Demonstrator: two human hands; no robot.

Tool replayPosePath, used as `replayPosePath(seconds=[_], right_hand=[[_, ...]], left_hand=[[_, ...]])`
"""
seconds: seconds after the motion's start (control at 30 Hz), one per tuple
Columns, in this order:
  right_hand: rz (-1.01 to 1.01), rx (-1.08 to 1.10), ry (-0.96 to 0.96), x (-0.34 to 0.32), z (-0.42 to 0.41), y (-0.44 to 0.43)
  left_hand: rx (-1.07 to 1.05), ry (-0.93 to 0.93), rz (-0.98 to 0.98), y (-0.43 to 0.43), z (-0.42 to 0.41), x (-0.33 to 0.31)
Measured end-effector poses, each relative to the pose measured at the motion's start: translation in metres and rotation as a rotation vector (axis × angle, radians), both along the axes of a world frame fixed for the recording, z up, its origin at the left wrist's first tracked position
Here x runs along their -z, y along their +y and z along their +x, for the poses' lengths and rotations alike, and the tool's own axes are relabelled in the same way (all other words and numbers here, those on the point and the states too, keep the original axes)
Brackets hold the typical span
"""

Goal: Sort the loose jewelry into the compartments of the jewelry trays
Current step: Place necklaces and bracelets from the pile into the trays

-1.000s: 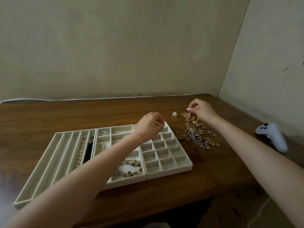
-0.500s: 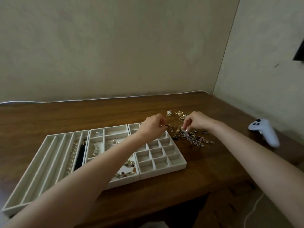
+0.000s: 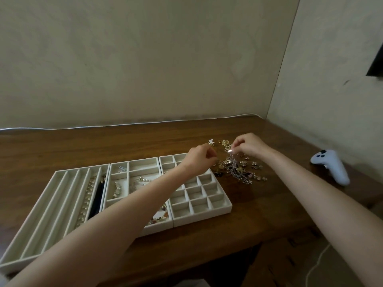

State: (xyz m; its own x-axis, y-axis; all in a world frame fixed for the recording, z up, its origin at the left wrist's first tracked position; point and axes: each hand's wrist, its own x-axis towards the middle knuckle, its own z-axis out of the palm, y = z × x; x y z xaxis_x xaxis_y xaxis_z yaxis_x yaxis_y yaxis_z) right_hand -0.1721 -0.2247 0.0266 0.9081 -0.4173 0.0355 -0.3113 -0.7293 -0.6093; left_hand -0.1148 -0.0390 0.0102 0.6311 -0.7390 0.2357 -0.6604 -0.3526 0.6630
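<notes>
Loose jewelry pile (image 3: pixel 238 170) sits on the wooden table (image 3: pixel 62 150), just right of the grid tray (image 3: pixel 203 217), not in any compartment. Right hand (image 3: pixel 249 145) pinches a thin chain (image 3: pixel 232 162), and the strand hangs down into the pile. Left hand (image 3: pixel 199 159) is curled at the pile's edge; can't tell if it holds anything. Left forearm (image 3: pixel 134 204) crosses the middle tray (image 3: pixel 143 164) and hides part of it. Long-slot tray (image 3: pixel 41 220), far left, holds a pearl strand (image 3: pixel 86 199). White controller (image 3: pixel 331 166) lies well off to the right.
</notes>
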Motion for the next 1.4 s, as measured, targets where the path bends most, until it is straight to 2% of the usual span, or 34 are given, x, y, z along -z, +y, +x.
replayPosePath(seconds=[0.2, 0.4, 0.53, 0.63, 0.7, 0.77, 0.87, 0.97, 1.17, 1.4], right_hand=[[0.391, -0.019, -0.202, -0.025, -0.004, -0.002], [0.364, -0.095, -0.315, -0.033, -0.001, 0.015], [0.425, -0.16, -0.389, -0.036, 0.002, 0.022], [0.508, -0.193, -0.443, -0.038, 0.003, 0.022], [0.53, -0.201, -0.471, -0.037, 0.003, 0.022], [0.43, -0.163, -0.451, -0.032, 0.002, 0.017], [0.251, -0.105, -0.271, -0.021, -0.003, 0.011], [0.279, -0.103, -0.107, -0.008, -0.006, 0.01], [0.281, -0.073, -0.162, 0.001, -0.006, 0.015], [0.009, -0.003, -0.183, 0.007, -0.003, 0.017]], left_hand=[[-0.011, 0.149, -0.099, -0.01, 0.002, -0.005], [0.081, 0.385, -0.173, -0.024, 0.003, -0.009], [0.111, 0.36, -0.104, -0.037, 0.004, -0.011], [0.047, 0.28, -0.028, -0.044, 0.009, -0.007], [-0.011, 0.338, -0.074, -0.046, 0.013, -0.005], [-0.02, 0.497, -0.184, -0.044, 0.016, -0.005], [-0.028, 0.718, -0.325, -0.041, 0.018, -0.008], [-0.064, 0.907, -0.419, -0.041, 0.02, -0.009], [-0.106, 1.109, -0.552, -0.046, 0.019, -0.005], [-0.145, 1.253, -0.563, -0.045, 0.02, -0.005]])
